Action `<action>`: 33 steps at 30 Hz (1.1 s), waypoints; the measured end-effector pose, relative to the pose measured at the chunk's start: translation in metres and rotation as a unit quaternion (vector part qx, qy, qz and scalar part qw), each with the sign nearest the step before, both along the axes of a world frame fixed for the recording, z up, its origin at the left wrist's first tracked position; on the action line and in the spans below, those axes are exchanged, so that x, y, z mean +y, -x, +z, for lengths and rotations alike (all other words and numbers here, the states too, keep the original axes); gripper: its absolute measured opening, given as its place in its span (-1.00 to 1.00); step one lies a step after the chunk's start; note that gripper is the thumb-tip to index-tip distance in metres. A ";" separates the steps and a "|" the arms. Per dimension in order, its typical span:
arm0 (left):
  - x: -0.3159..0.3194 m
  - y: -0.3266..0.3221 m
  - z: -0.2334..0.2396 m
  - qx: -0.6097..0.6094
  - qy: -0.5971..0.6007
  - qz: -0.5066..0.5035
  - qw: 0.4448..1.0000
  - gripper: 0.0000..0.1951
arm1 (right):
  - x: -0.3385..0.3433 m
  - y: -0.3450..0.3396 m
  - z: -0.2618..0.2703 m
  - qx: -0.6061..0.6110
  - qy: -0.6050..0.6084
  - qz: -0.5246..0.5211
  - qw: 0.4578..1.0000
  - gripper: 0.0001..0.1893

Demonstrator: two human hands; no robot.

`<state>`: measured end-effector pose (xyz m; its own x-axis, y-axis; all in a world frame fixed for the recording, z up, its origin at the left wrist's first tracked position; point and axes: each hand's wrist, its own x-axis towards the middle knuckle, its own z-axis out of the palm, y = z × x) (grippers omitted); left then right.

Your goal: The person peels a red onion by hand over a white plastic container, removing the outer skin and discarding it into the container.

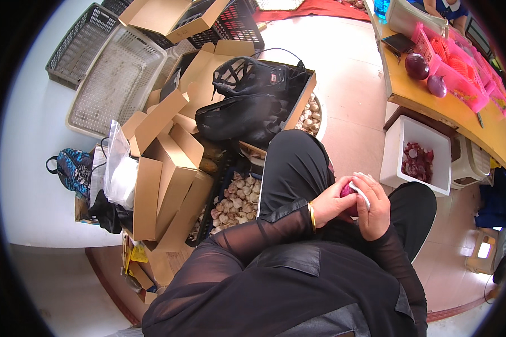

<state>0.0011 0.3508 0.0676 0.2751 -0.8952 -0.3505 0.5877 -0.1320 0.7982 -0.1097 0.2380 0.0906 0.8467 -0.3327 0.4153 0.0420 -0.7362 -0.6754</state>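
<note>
Between my knees, both hands meet around a red onion (pixel 346 190) that is mostly covered by fingers. My left hand (pixel 329 204), with a gold bangle at the wrist, grips the onion from the left. Held in my right hand (pixel 375 208) is a thin white item (pixel 361 196), pressed along the onion's right side; whether it is a cloth or a tool cannot be told. Dark red surface also shows below the fingers.
A white foam box (pixel 390 156) with red onion skins stands beyond my right knee. Whole red onions (pixel 416 66) and pink baskets (pixel 459 90) sit on the wooden table (pixel 417 99). Garlic bulbs (pixel 236 200), cardboard boxes (pixel 168 164) and black bags (pixel 240 113) crowd the left. A person (pixel 453 14) sits beyond.
</note>
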 end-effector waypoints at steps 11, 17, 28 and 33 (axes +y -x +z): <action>0.005 -0.006 -0.009 -0.228 0.015 -0.025 0.973 -0.35 | -0.003 0.001 -0.010 -0.004 -0.098 -0.059 0.993 -0.70; 0.003 -0.001 -0.001 -0.032 0.033 0.066 0.997 -0.28 | -0.016 0.008 -0.043 -0.001 -0.528 -0.020 0.849 -0.58; 0.000 -0.003 0.006 0.173 0.064 0.056 0.981 -0.52 | -0.004 0.002 -0.034 -0.052 -0.593 -0.009 0.804 -0.46; 0.002 -0.009 0.004 0.194 0.069 0.069 0.976 -0.52 | -0.004 0.003 -0.028 -0.041 -0.597 0.000 0.801 -0.50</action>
